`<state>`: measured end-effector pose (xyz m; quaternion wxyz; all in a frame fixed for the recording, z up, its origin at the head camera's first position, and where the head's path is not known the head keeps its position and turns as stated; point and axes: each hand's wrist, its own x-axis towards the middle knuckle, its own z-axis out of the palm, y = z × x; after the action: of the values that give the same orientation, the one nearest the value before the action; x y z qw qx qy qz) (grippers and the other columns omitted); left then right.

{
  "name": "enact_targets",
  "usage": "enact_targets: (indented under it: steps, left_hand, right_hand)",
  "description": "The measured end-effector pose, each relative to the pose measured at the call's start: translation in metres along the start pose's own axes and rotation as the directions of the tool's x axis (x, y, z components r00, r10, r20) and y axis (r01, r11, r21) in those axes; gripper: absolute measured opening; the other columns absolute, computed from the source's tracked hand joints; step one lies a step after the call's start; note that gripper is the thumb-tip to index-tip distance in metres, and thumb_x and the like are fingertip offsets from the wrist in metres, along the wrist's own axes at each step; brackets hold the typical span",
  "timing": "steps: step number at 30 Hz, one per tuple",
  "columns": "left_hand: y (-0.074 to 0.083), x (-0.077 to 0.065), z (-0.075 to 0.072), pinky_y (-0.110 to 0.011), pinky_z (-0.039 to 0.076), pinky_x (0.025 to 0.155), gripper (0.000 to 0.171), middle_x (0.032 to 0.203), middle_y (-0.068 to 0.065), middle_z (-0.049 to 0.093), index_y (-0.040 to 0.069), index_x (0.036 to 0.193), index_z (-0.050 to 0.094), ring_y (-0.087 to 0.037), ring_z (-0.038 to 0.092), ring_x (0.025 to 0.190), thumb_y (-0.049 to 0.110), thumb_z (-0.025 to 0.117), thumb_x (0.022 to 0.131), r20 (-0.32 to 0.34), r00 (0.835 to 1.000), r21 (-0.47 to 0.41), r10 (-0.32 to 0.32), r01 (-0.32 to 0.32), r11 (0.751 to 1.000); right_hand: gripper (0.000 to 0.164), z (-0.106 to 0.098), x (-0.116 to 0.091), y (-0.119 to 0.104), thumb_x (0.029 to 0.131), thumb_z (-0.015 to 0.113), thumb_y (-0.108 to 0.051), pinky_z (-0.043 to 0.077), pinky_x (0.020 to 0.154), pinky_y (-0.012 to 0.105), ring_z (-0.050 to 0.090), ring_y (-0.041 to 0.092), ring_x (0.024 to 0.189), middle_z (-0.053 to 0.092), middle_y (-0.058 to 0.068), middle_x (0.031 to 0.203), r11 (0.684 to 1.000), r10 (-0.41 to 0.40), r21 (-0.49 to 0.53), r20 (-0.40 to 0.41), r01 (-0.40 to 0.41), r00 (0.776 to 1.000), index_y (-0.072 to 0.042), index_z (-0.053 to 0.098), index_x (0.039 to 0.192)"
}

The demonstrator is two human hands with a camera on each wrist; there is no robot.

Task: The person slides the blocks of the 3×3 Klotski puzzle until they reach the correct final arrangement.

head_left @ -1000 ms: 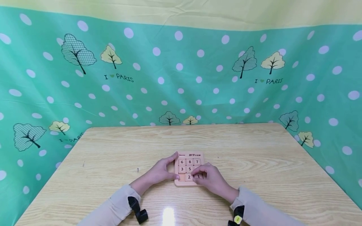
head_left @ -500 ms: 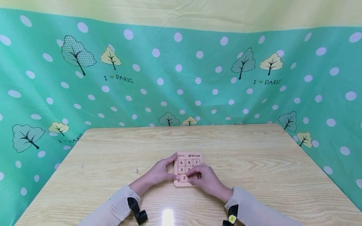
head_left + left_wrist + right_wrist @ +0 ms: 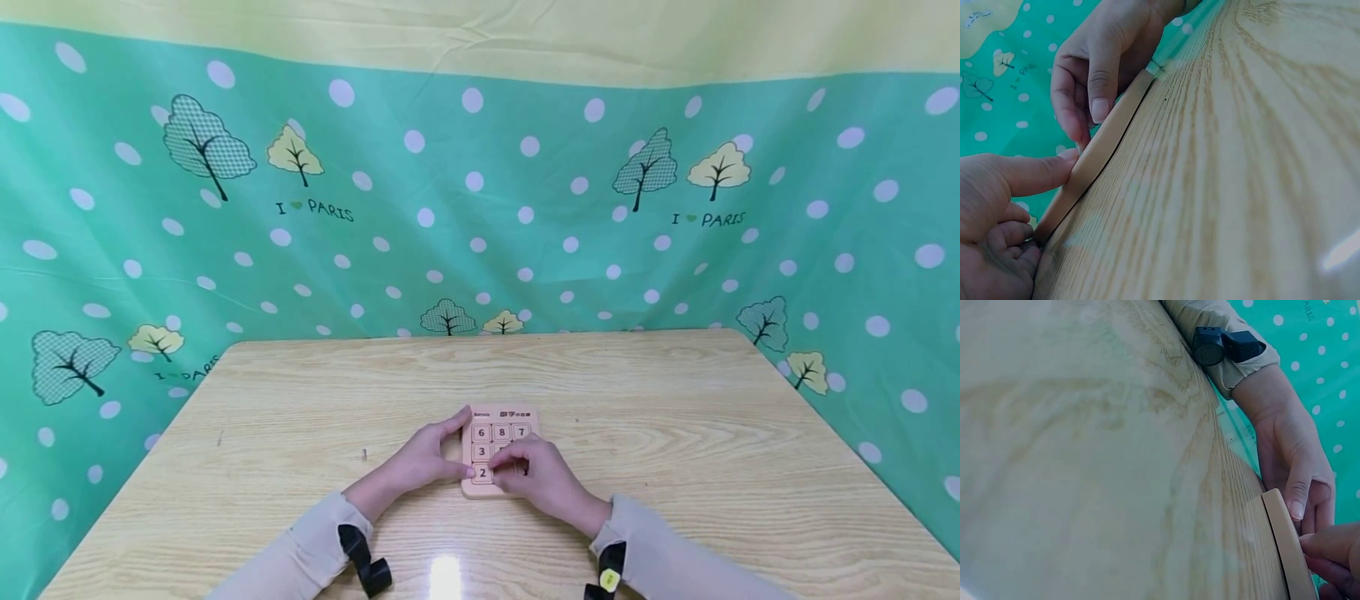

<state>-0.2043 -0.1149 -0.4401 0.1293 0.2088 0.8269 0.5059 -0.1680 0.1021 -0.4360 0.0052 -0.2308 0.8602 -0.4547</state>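
Note:
A pale wooden sliding number puzzle point(image 3: 480, 490) lies flat on the table, with numbered square tiles and dark print along its far edge. At its left side my left hand point(image 3: 427, 454) grips the frame, index finger at the far corner and thumb near the front corner. My right hand point(image 3: 543, 479) is over the lower right part, thumb and index finger pinching at the right side of the number 2 tile point(image 3: 482, 473), which sits in the lower left corner. Tiles 6, 8, 7 and 3 show; others are covered by the right hand. Both wrist views see the puzzle edge-on.
The wood-grain table point(image 3: 315, 417) carries a tiny dark speck point(image 3: 364, 454) left of the puzzle. Behind and at the sides hangs a green polka-dot curtain point(image 3: 480, 208). Black camera mounts point(image 3: 367, 562) sit on both sleeved wrists.
The number 2 tile has slid left from the bottom middle into the lower left corner, my right hand moving left along with it. My left hand stays at the frame.

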Motion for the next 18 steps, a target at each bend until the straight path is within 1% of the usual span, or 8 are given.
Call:
enact_targets:
  steps: [4, 8, 11, 14, 15, 18]
  left_hand:
    - [0.0, 0.0, 0.0, -0.046, 0.012, 0.116, 0.09, 0.153, -0.012, 0.025, 0.002, 0.146, 0.029, -0.029, 0.017, 0.142, 0.011, 0.079, 0.072, 0.0, 1.0, -0.018, 0.001, -0.001, 1.0]
    - [-0.001, 0.001, 0.0, -0.045, 0.012, 0.116, 0.09, 0.153, -0.011, 0.025, 0.003, 0.146, 0.029, -0.029, 0.018, 0.142, 0.014, 0.08, 0.072, 0.005, 1.0, -0.005, -0.002, 0.003, 1.0]
    - [-0.001, 0.001, 0.0, -0.045, 0.012, 0.116, 0.091, 0.153, -0.01, 0.025, 0.004, 0.146, 0.029, -0.028, 0.018, 0.142, 0.017, 0.08, 0.072, 0.007, 1.0, 0.005, -0.009, 0.009, 1.0]
    - [0.0, 0.001, -0.001, -0.044, 0.011, 0.116, 0.092, 0.153, -0.009, 0.025, 0.004, 0.146, 0.029, -0.027, 0.017, 0.142, 0.018, 0.08, 0.072, 0.008, 1.0, 0.002, -0.015, 0.015, 1.0]
    - [0.0, 0.0, -0.001, -0.044, 0.011, 0.116, 0.092, 0.153, -0.009, 0.025, 0.004, 0.146, 0.029, -0.027, 0.017, 0.142, 0.018, 0.08, 0.071, 0.007, 1.0, -0.003, -0.017, 0.017, 1.0]
    - [0.001, 0.0, -0.001, -0.044, 0.011, 0.116, 0.092, 0.154, -0.009, 0.024, 0.004, 0.146, 0.029, -0.027, 0.017, 0.142, 0.018, 0.081, 0.071, 0.009, 1.0, -0.009, -0.018, 0.018, 1.0]
  right_hand:
    - [0.017, -0.003, 0.0, 0.002, 0.077, 0.073, -0.009, 0.045, 0.069, 0.024, 0.05, 0.014, 0.081, 0.062, -0.004, 0.087, 1.0, 0.003, 0.014, 0.025, -0.003, 1.0, -0.013, 0.074, 0.094]
    - [0.018, -0.008, -0.002, 0.005, 0.079, 0.074, -0.017, 0.044, 0.075, 0.024, 0.052, 0.014, 0.087, 0.063, -0.005, 0.092, 1.0, 0.015, 0.025, 0.05, -0.016, 0.999, -0.015, 0.073, 0.097]
    - [0.019, -0.014, -0.004, 0.008, 0.079, 0.075, -0.021, 0.044, 0.078, 0.025, 0.053, 0.015, 0.091, 0.064, -0.004, 0.095, 0.999, 0.029, 0.025, 0.049, -0.03, 0.998, -0.016, 0.073, 0.098]
    - [0.02, -0.02, -0.006, 0.009, 0.078, 0.075, -0.018, 0.044, 0.082, 0.027, 0.053, 0.016, 0.094, 0.064, -0.005, 0.097, 0.998, 0.054, 0.031, 0.038, -0.055, 0.998, -0.016, 0.073, 0.098]
    - [0.02, -0.023, -0.007, 0.006, 0.078, 0.075, -0.016, 0.044, 0.081, 0.027, 0.053, 0.017, 0.093, 0.064, -0.003, 0.098, 0.997, 0.064, 0.038, 0.035, -0.065, 0.997, -0.014, 0.073, 0.098]
    - [0.021, -0.029, -0.01, 0.007, 0.078, 0.075, -0.013, 0.045, 0.079, 0.027, 0.054, 0.018, 0.09, 0.065, -0.002, 0.097, 0.996, 0.073, 0.043, 0.021, -0.074, 0.997, -0.012, 0.072, 0.099]
